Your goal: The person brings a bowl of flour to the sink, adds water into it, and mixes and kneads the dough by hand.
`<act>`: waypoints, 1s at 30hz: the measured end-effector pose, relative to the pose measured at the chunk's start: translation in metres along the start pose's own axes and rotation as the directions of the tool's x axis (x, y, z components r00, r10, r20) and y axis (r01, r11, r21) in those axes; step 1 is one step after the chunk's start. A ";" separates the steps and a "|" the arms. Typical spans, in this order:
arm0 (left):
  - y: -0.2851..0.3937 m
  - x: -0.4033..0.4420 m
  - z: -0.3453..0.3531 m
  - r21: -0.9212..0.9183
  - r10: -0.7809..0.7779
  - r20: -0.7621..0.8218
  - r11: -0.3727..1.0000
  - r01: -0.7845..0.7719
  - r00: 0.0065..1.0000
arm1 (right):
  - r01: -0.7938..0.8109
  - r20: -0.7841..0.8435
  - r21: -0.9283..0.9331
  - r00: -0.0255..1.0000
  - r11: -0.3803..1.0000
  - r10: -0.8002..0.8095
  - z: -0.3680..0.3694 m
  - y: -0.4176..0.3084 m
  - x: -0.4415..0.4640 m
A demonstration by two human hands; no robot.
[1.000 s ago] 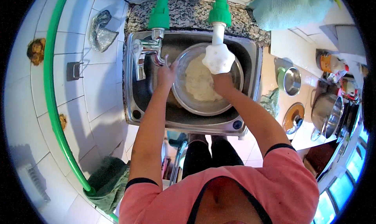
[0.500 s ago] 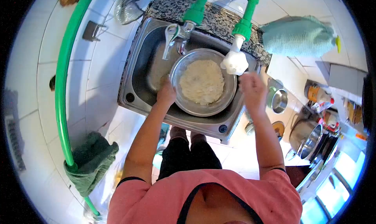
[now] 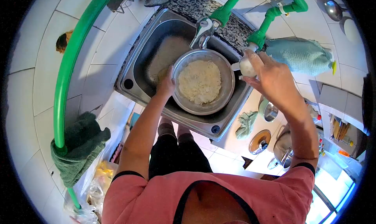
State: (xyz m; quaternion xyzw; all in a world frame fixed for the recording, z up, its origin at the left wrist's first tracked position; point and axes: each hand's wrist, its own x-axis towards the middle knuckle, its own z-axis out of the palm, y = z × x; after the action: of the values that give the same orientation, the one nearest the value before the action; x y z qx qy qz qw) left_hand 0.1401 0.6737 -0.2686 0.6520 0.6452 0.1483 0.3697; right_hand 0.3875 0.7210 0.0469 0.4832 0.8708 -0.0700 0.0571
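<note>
A round metal bowl with a pale, lumpy doughy mass in it rests in the steel sink. My left hand is closed on the bowl's left rim. Up at the right, my right hand has its fingers wrapped round the white tap fitting at the end of a green pipe. Pale residue shows on those fingertips. A chrome tap stands just above the bowl's top edge.
Right of the sink are a crumpled cloth, a small pot, a lid and a larger pot. A teal cloth bundle lies behind. A green pipe with a dark towel runs at the left.
My right hand has left the bowl, moved right and up, and taken hold of the white fitting. My left hand stays at the bowl's rim. The view has turned.
</note>
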 end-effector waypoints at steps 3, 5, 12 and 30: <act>0.002 0.001 -0.002 0.011 -0.036 0.023 0.999 0.036 0.999 | -0.012 -0.017 0.027 1.000 1.000 0.013 0.011 0.004 0.003; -0.002 0.002 0.002 0.023 -0.033 0.016 0.999 0.032 0.999 | -0.036 -0.045 0.055 0.998 0.998 0.038 0.021 0.005 0.001; -0.005 0.003 0.003 0.049 -0.039 0.014 0.998 0.038 0.999 | -0.011 -0.086 0.147 0.996 0.989 0.023 0.021 0.009 -0.001; 0.002 0.001 -0.003 0.019 -0.030 0.031 0.999 0.030 0.999 | 0.084 -0.043 0.095 0.996 0.992 -0.080 0.013 0.013 0.000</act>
State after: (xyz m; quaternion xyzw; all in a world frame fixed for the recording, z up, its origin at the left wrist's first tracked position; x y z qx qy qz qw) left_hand 0.1395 0.6762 -0.2652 0.6478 0.6504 0.1267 0.3758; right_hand 0.3995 0.7254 0.0328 0.4505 0.8865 -0.1048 0.0139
